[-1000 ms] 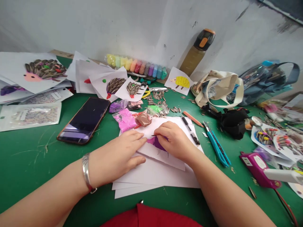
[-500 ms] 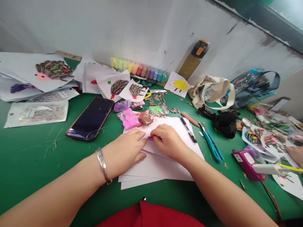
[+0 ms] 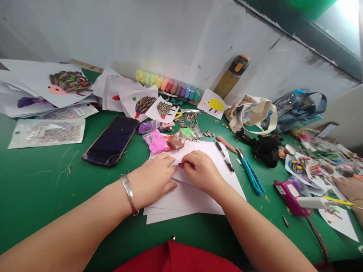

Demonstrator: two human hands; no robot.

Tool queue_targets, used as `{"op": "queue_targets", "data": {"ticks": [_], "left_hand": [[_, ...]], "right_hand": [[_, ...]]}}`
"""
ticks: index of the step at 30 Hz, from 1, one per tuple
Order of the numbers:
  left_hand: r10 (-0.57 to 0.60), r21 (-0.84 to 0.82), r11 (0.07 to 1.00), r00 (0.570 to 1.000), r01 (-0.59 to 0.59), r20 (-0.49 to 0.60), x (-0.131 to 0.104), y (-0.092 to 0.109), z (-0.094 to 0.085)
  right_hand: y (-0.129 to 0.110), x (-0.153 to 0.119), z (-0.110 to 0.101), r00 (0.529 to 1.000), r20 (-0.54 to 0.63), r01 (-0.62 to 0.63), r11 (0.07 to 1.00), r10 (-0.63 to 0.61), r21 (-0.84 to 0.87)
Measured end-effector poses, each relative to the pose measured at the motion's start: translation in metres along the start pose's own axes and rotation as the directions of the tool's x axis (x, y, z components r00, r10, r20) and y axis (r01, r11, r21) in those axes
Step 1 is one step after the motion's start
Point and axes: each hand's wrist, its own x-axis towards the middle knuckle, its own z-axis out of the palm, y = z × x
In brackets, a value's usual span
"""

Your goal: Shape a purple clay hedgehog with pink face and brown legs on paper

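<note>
Our left hand (image 3: pixel 154 176): laid open on paper (image 3: pixel 188 198). Our right hand (image 3: pixel 200 169): bunched over clay (image 3: pixel 180 166) there; whether its grip pinches anything, we cannot tell. Risk: smeared clay, should paper slip.

Paper sheets (image 3: pixel 184 210) were seen mid-table, w/ L hand (image 3: pixel 155 176) + R hand (image 3: pixel 202 170) placed over them; clay piece (image 3: pixel 180 166) partly covered by R hand, on top sheet. Pen (image 3: pixel 224 156) was found on sheets' R side, cutter (image 3: pixel 250 172) farther R, corded box (image 3: pixel 292 198) R of that. Packets (image 3: pixel 157 141) were located at sheets' far edge, phone (image 3: pixel 112 140) L of them, pouch (image 3: pixel 48 134) L of phone. Seeds (image 3: pixel 190 120) were scattered behind packets; bottle (image 3: pixel 227 83) was seen behind, nr wall (image 3: pixel 113 34).
</note>
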Motion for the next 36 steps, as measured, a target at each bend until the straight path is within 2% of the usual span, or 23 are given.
{"op": "queue_targets", "data": {"ticks": [3, 10, 17, 22, 27, 31, 34, 36], "left_hand": [[-0.019, 0.004, 1.000, 1.000, 0.019, 0.017, 0.000, 0.001, -0.001], [-0.023, 0.008, 1.000, 0.999, 0.022, 0.034, 0.000, 0.002, -0.002], [-0.021, -0.017, 1.000, 1.000, 0.021, -0.007, 0.000, 0.001, -0.001], [-0.018, 0.007, 1.000, 1.000, 0.018, 0.006, 0.000, 0.002, -0.001], [-0.004, 0.029, 1.000, 1.000, 0.004, 0.003, -0.001, 0.000, 0.000], [0.019, 0.035, 0.999, 0.999, -0.018, -0.029, -0.001, 0.000, -0.002], [0.024, 0.023, 0.999, 0.999, -0.023, -0.036, 0.000, 0.000, -0.003], [0.019, 0.025, 1.000, 0.999, -0.018, -0.033, 0.000, 0.001, -0.003]], "right_hand": [[0.000, -0.002, 0.000, 0.999, -0.027, -0.036, 0.999, 0.036, 0.016], [0.003, -0.004, 0.002, 0.998, -0.053, -0.017, 1.000, 0.017, -0.009], [0.004, -0.004, 0.006, 0.999, -0.054, 0.007, 1.000, -0.008, -0.028], [0.003, -0.003, 0.002, 0.999, -0.053, -0.008, 1.000, 0.008, 0.001], [0.020, -0.011, -0.023, 0.979, -0.179, -0.076, 0.989, 0.098, 0.126], [0.047, -0.019, -0.042, 0.917, -0.259, -0.257, 0.946, 0.303, 0.197], [0.060, -0.021, -0.045, 0.861, -0.269, -0.373, 0.896, 0.430, 0.240], [0.060, -0.019, -0.041, 0.863, -0.265, -0.369, 0.895, 0.430, 0.248]]}}
